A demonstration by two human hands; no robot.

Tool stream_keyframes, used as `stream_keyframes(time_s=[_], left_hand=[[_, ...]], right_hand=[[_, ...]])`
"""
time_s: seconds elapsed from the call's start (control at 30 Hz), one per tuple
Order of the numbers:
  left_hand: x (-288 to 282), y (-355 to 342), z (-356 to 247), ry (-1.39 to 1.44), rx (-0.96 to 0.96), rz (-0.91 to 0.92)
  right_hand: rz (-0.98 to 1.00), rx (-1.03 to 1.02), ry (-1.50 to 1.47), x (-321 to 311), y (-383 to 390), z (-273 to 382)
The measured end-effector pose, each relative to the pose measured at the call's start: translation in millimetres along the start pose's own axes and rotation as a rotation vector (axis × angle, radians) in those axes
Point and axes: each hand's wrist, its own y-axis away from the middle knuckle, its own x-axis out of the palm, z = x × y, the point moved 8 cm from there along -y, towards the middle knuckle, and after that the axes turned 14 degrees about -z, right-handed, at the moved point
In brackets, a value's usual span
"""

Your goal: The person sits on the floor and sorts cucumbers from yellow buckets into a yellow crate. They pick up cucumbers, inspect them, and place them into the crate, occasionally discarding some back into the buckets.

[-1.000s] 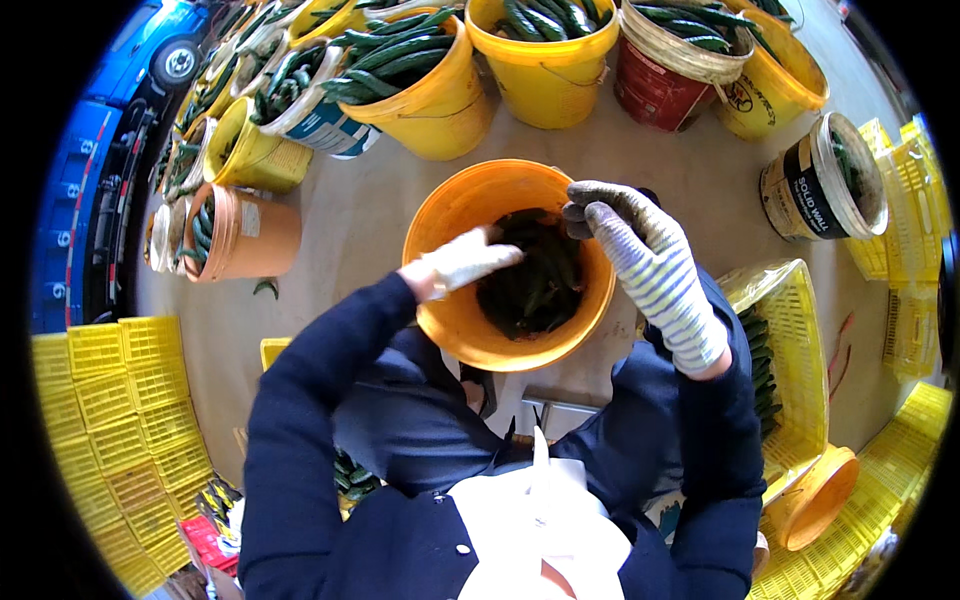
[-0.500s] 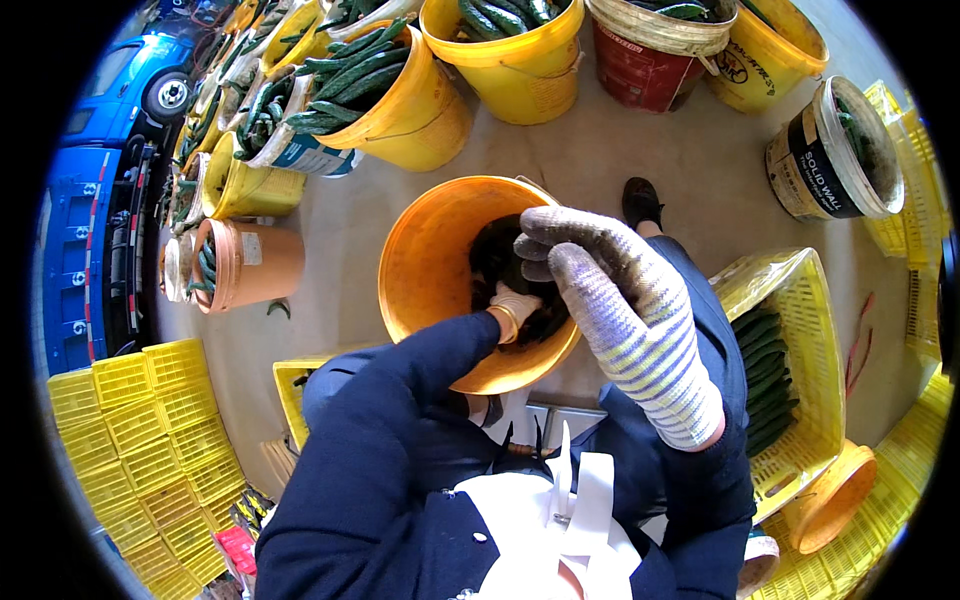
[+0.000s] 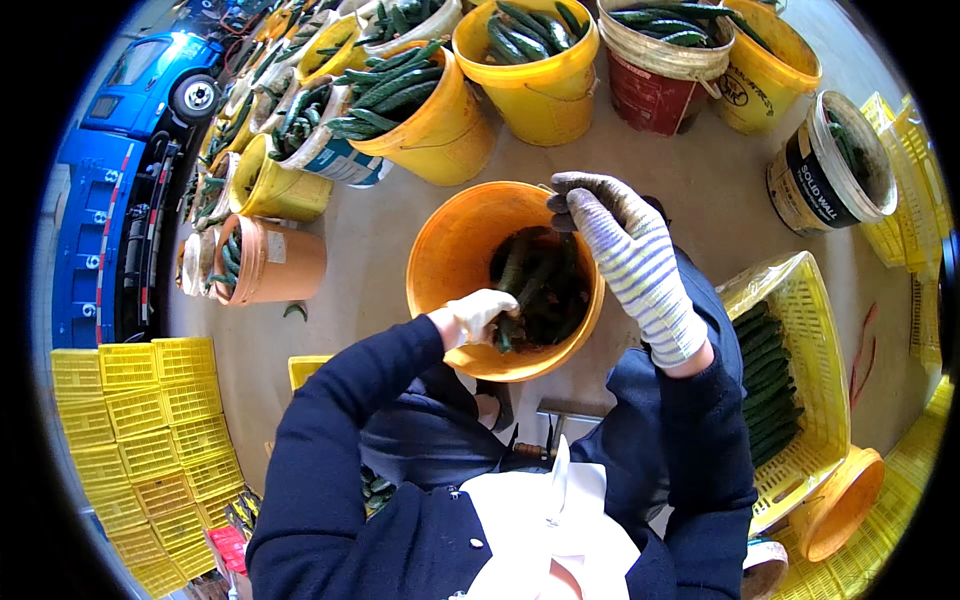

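Observation:
Before me stands an orange bucket (image 3: 437,262) with dark green cucumbers (image 3: 548,295) in its bottom. My left hand (image 3: 482,314), in a pale glove, is at the bucket's near left side, its fingers closed round the lower end of a cucumber (image 3: 513,272). Over the bucket's right rim hovers my right hand (image 3: 630,262) in a striped glove with a dirty grey palm. Its fingers are stretched and slightly curved, the thumb apart, and nothing shows in them. By my right leg, a yellow crate (image 3: 822,420) with a clear plastic liner holds cucumbers (image 3: 765,385) laid in a row.
Several buckets of cucumbers, including a yellow one (image 3: 535,105) and a dark red one (image 3: 645,95), line the far side. A black-and-white bucket (image 3: 805,185) stands far right. Stacked yellow crates (image 3: 150,430) and a blue truck (image 3: 95,230) are left; an orange bucket (image 3: 850,500) lies near right.
My left hand has come up from deep in the bucket toward its near left rim, with a cucumber. My right hand has moved slightly up, farther from my body. The view has shifted a little.

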Motion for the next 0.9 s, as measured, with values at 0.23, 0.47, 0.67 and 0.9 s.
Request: stream_keyframes(time_s=[0.23, 0.47, 0.67, 0.9], left_hand=[[-36.3, 148.9, -64.1, 0.704, 0.001, 0.170], [-30.8, 188.3, -88.3, 0.655, 0.345, 0.114], [-91.9, 228.5, -102.4, 0.738, 0.512, -0.075], [-281.8, 339.7, 92.5, 0.046, 0.109, -1.158]], right_hand=[[-0.094, -0.027, 0.163, 10.6, -13.8, -30.7], [0.420, 0.557, -0.120, 96.5, 33.2, -87.9], [0.223, 0.532, -0.278, 99.4, 10.5, -71.9], [0.085, 0.163, -0.506, 11.6, 0.7, 34.8]])
